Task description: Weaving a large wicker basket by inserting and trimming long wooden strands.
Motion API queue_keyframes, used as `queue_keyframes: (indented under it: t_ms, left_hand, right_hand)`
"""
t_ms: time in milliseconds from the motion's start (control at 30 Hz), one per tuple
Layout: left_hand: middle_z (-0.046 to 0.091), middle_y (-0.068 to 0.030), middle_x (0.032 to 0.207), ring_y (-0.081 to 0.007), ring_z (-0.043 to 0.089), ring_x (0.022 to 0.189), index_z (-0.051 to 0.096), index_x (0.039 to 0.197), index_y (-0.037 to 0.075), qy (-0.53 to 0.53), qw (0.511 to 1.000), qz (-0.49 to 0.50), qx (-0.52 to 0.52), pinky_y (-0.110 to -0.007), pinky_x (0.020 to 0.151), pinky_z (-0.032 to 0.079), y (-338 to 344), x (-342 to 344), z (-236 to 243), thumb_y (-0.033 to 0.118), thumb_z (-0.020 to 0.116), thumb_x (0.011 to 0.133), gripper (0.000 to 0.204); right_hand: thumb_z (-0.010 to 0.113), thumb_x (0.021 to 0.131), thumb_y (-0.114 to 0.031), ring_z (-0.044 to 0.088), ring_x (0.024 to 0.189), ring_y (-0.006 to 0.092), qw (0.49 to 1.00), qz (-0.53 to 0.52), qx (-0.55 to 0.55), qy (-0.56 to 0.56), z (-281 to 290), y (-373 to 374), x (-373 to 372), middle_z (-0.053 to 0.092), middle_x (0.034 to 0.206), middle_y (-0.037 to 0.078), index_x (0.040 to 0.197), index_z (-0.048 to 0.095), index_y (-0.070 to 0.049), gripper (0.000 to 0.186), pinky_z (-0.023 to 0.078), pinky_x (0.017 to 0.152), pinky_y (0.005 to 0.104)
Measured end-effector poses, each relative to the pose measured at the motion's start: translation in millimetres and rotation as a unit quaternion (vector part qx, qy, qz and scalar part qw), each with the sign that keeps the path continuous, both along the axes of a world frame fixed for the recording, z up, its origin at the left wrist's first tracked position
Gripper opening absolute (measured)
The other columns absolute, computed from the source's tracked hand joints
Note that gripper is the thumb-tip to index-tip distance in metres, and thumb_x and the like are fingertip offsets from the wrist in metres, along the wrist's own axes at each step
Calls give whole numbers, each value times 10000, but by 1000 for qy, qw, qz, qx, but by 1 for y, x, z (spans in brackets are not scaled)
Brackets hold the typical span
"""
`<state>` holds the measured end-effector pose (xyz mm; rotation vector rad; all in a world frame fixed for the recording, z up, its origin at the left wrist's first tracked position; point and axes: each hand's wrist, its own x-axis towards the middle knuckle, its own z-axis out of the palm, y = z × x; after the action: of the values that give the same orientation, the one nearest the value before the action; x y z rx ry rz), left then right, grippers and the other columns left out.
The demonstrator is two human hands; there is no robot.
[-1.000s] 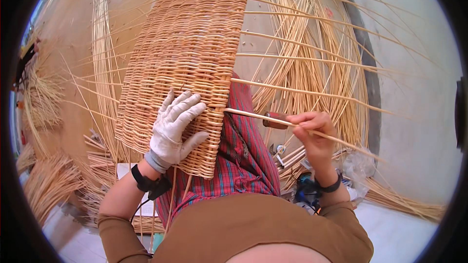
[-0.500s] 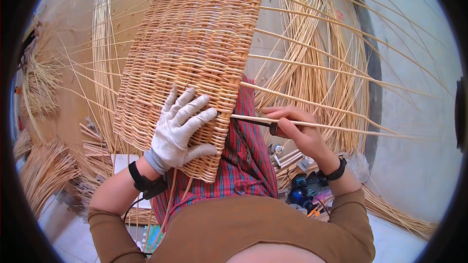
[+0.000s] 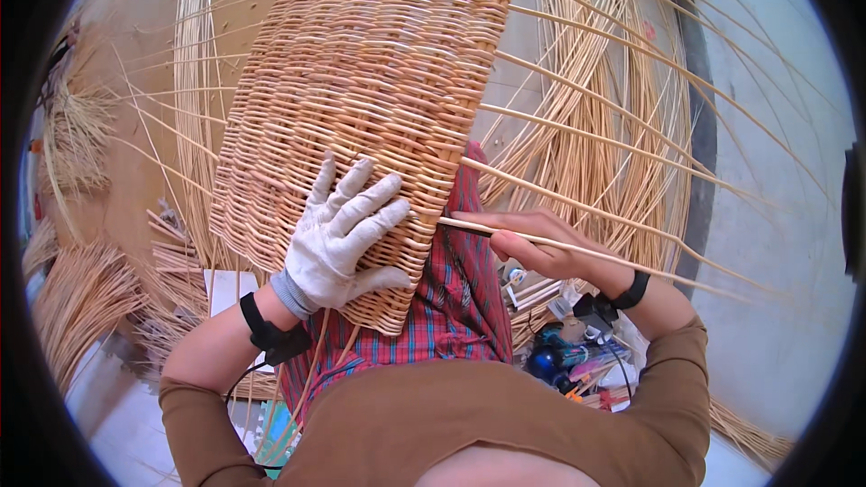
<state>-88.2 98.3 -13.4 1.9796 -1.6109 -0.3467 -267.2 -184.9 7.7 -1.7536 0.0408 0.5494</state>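
A woven wicker panel (image 3: 352, 99) lies slanting across my lap. My left hand (image 3: 338, 239), in a white glove, rests on its near part with fingers spread and palm down. At the panel's right edge, my right hand (image 3: 537, 243) is bare and closed round a slim black awl-like tool (image 3: 465, 226). Its shaft meets the edge of the weave, where its tip is hidden; the palm covers the handle. A pale rod (image 3: 586, 245) sticks out beside the shaft and passes along my right hand.
More rods (image 3: 613, 135) fan out from the panel's right side. Long bundles of rods (image 3: 604, 81) lie on the floor behind. At left are sheaves of cut sticks (image 3: 86, 302). Small tools and a dark blue round object (image 3: 546, 362) sit below my right forearm.
My right hand has moved closer to the panel's edge, and less of the black shaft shows. The panel has shifted slightly right. My left hand stays flat on it.
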Motion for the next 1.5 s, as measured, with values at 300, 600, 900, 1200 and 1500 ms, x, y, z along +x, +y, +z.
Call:
queue_keyframes:
  t_ms: [300,600,900,1200,1500]
  left_hand:
    - [532,-52,1569,-322,366,1540,638,1435,198,16,1000,-1,-19,-570,1296,156,3,2,2,577,851,714,842]
    - [539,-19,1563,-304,374,1531,639,1444,225,-16,1000,-5,-9,-566,1297,161,0,0,7,601,824,718,838]
    - [527,-170,1534,-363,456,1473,431,1541,71,14,998,44,-53,-572,1275,225,-1,-3,-2,626,852,712,1083]
    - [513,-172,1546,-396,428,1487,466,1514,55,-13,997,40,-58,-565,1271,239,0,0,-9,606,849,717,1042]
    - [503,-125,1565,-387,380,1512,639,1441,177,-65,998,13,-15,-562,1278,225,-7,-5,3,569,820,746,819]
  right_hand:
    - [440,1123,-350,652,695,85,991,-126,49,12,5,14,-15,706,883,52,1497,594,-124,464,539,635,274]
    - [459,1118,-354,534,666,46,989,-131,63,21,-10,10,-20,589,768,-6,1479,612,-105,465,472,595,225]
    - [703,881,-226,693,722,382,947,-40,-307,-89,-24,14,-22,710,830,93,975,646,-82,181,530,636,488]
    - [816,852,-479,676,661,302,972,25,-231,47,-25,-40,-100,729,835,85,1193,712,-144,489,531,633,395]
    - [240,1129,-527,494,476,70,912,-404,59,-40,-12,82,-116,537,580,14,1485,550,-90,644,354,468,224]
